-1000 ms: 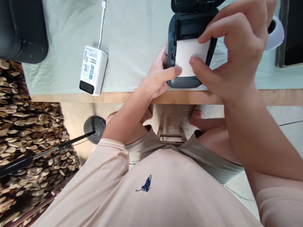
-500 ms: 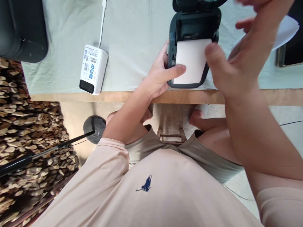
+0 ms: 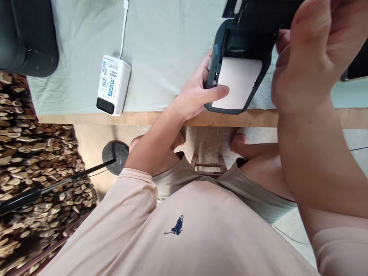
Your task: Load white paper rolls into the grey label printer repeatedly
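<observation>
A small dark teal portable printer (image 3: 211, 73) is held tilted over the table's front edge with its lid (image 3: 267, 15) raised. White paper (image 3: 240, 82) fills its open compartment. My left hand (image 3: 198, 90) grips the printer's left side, thumb pressed on the paper and the other fingers mostly hidden underneath. At the upper right, my right hand (image 3: 310, 57) is closed at the right edge of the lid; its fingertips are partly hidden behind the lid and the printer's body.
On the green cloth (image 3: 161, 46) lies a white power bank (image 3: 113, 84) with a white cable (image 3: 123, 30). A black case-like object (image 3: 28, 38) sits at the far left. Part of a dark device (image 3: 356, 65) shows at the right. Below stand a round black base (image 3: 115, 153) and stacked firewood (image 3: 34, 145).
My right hand has come down onto the lid, which has swung nearer and lower. The printer has shifted slightly right and toward me, tilting more. My left hand keeps its hold.
</observation>
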### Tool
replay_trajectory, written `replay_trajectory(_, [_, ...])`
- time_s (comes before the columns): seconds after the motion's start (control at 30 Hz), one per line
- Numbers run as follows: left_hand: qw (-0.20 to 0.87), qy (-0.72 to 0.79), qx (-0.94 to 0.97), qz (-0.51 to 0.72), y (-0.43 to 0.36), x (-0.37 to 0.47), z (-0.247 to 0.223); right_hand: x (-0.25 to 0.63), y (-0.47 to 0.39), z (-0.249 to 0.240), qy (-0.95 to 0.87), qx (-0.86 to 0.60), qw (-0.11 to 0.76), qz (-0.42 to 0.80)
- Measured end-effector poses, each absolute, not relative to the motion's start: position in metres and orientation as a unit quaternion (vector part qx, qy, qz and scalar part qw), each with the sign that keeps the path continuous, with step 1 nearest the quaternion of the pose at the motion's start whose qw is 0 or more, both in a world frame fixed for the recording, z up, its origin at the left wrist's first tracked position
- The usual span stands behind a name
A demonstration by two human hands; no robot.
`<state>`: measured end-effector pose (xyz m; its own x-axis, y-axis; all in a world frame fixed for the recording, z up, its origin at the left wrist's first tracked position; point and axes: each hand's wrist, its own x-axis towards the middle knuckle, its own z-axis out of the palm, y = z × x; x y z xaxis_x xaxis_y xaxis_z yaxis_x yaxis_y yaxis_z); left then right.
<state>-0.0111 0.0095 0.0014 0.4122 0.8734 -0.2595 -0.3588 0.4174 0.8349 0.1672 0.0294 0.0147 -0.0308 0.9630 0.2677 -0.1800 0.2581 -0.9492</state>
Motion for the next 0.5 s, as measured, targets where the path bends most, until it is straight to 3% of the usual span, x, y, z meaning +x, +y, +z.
replay_trajectory(0.07, [0.760, 0.329, 0.367, 0.423, 0.010, -0.011, -0.001, 0.166, 0.027, 0.019, -0.623, -0.373, 0.599, 0.338])
replay_trajectory(0.13, [0.757, 0.303, 0.374, 0.443, 0.011, -0.011, -0.004, 0.167, 0.024, 0.021, -0.692, -0.390, 0.543, 0.274])
replay_trajectory(0.3, [0.750, 0.327, 0.365, 0.444, 0.009, -0.009, -0.002, 0.176, 0.016, 0.010, -0.755, -0.387, 0.465, 0.251])
replay_trajectory(0.5, [0.747, 0.316, 0.364, 0.459, 0.005, -0.007, 0.004, 0.174, 0.015, 0.008, -0.677, -0.384, 0.515, 0.360])
